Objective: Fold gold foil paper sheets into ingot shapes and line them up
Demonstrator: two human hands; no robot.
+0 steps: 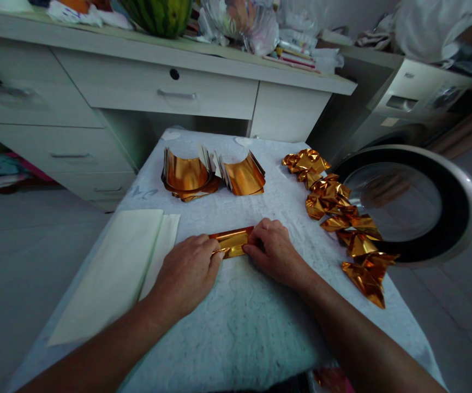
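Note:
A sheet of shiny gold foil paper [233, 240], with its long edges turned inward, lies on the cloth-covered table between my hands. My left hand [192, 267] grips its left end, thumb and fingers closed at the near edge. At the right end, my right hand [274, 248] pinches the same sheet between thumb and curled fingers. Beyond the hands stand two curved stacks of gold foil paper, a left stack [186, 173] and a right stack [244, 176]. Several folded, crinkled gold foil pieces [329, 197] lie in a row along the table's right side.
Pale paper sheets [111, 267] lie left of my left arm. A white desk [215, 95] with drawers stands behind the table, a watermelon [157, 13] and plastic bags on top. At the right, the open round door [462, 202] of a washing machine [413, 101] reaches beside the table.

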